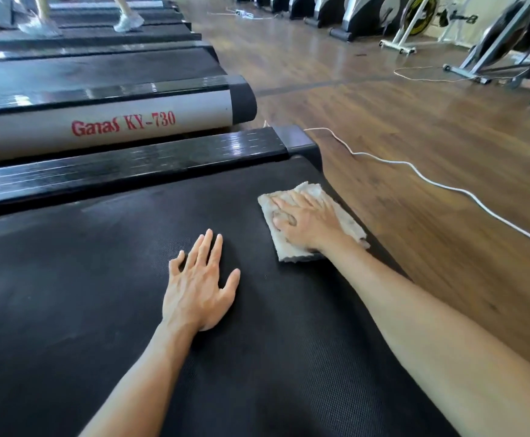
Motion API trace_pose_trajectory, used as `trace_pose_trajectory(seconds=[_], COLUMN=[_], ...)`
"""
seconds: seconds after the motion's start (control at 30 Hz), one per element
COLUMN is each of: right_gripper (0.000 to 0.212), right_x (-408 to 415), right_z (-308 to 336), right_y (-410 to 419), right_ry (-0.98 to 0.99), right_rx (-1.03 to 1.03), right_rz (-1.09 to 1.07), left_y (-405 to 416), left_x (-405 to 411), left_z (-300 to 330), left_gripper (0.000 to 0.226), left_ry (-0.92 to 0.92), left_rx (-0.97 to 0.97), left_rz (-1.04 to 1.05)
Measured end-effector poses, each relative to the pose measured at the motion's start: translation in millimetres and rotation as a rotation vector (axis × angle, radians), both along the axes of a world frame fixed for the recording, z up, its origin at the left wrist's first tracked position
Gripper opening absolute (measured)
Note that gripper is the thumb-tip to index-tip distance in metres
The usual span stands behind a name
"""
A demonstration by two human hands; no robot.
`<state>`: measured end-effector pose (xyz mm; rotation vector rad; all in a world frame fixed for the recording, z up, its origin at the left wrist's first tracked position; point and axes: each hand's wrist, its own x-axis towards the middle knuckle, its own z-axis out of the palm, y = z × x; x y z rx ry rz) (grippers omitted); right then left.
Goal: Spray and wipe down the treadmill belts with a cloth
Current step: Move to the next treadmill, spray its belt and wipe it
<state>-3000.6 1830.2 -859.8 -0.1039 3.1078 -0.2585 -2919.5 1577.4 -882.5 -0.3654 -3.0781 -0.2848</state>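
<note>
A black treadmill belt (100, 294) fills the lower part of the view. A folded, worn beige cloth (345, 216) lies flat on the belt near its right rear corner. My right hand (304, 219) presses down on the cloth with fingers spread and mostly straight. My left hand (199, 285) rests flat on the bare belt to the left of the cloth, fingers straight and slightly apart. No spray bottle is in view.
The belt's glossy black side rail (131, 165) runs along its far edge. Beyond it stands a row of other treadmills (115, 121); a person's feet in pale shoes (128, 22) are on a far one. A white cable (430, 181) snakes over the wooden floor. Exercise bikes (408, 23) stand at the back right.
</note>
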Motion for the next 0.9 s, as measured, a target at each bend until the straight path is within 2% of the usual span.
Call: trace_pose_trajectory(seconds=[0.1, 0.17, 0.3, 0.4, 0.47, 0.6, 0.7, 0.83, 0.9], right_gripper=[0.059, 0.060, 0.052, 0.053, 0.053, 0.055, 0.054, 0.054, 0.054], right_x=[59.0, 81.2, 23.4, -32.6, -38.0, 35.7, 64.6, -2.8, -33.4], right_z=[7.6, 6.4, 4.7, 1.2, 0.9, 8.6, 1.1, 5.3, 1.7], right_y=[7.9, 28.4, 55.9, 34.2, 7.5, -7.1, 33.2, 52.1, 35.8], right_ry=[-0.042, -0.009, 0.020, 0.012, 0.011, 0.021, 0.013, 0.024, 0.017], right_rx=[-0.072, -0.088, 0.001, 0.008, 0.010, -0.047, -0.061, -0.005, 0.016], right_rz=[0.146, 0.131, -0.074, -0.156, -0.083, 0.113, 0.013, -0.204, -0.218], left_y=[0.1, -0.4, 0.4, -0.2, 0.2, -0.1, 0.2, 1.0, 0.8], left_x=[0.1, -0.2, 0.3, -0.2, -1.1, 0.0, -0.3, -0.3, -0.6], left_z=[-1.3, -2.4, -2.5, -2.8, -2.1, -0.3, -1.3, -3.0, -3.6], left_gripper=[0.088, 0.088, 0.089, 0.088, 0.089, 0.090, 0.090, 0.090, 0.090], left_ry=[0.009, 0.017, 0.029, 0.027, 0.019, 0.016, 0.020, 0.032, 0.027], left_rx=[-0.003, 0.001, 0.011, 0.010, 0.011, 0.006, 0.013, 0.023, 0.014], left_rz=[-0.009, -0.010, -0.008, -0.005, -0.015, -0.012, -0.011, -0.010, -0.004])
